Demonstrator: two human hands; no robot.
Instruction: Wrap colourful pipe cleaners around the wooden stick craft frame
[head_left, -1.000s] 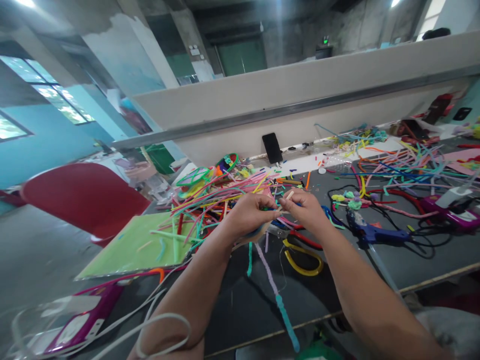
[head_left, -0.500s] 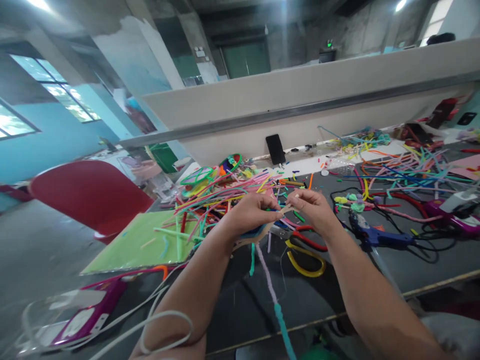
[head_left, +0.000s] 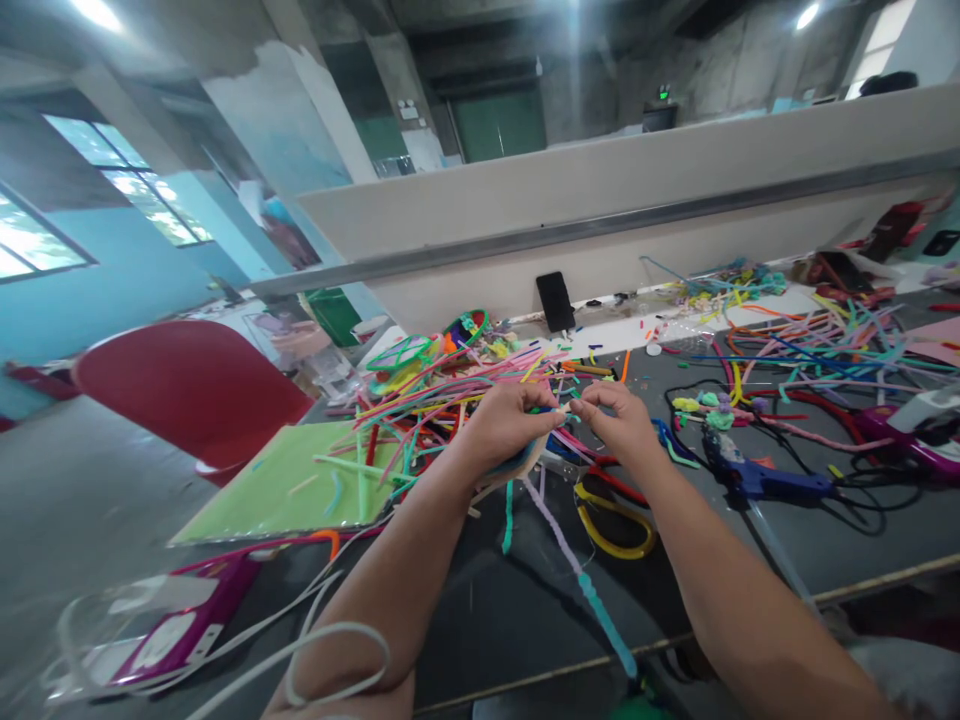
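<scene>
Over the table, my left hand (head_left: pixel 510 425) is closed on a beige-edged craft piece (head_left: pixel 531 462) with blue on its inner side. My right hand (head_left: pixel 616 412) pinches at the same piece's far end, fingertips close to those of the left; the exact spot is small and partly hidden. From beneath the piece hangs a lilac and teal fuzzy stem (head_left: pixel 559 532) that reaches past the table edge. A shorter teal stem (head_left: pixel 509 520) dangles beside it. Scissors with yellow and red handles (head_left: pixel 615 545) lie just below my right hand.
Loose colored fuzzy stems (head_left: pixel 442 390) are heaped behind my hands. A blue glue gun (head_left: pixel 780 480) with cables lies right, a purple device (head_left: pixel 187 620) with white cable left. A green sheet (head_left: pixel 262 490), a phone (head_left: pixel 555 302) and a red chair (head_left: pixel 187 385) stand around.
My right hand has drawn slightly closer to the left and the beige piece has tilted. The hanging lilac and teal stem has swung to the right.
</scene>
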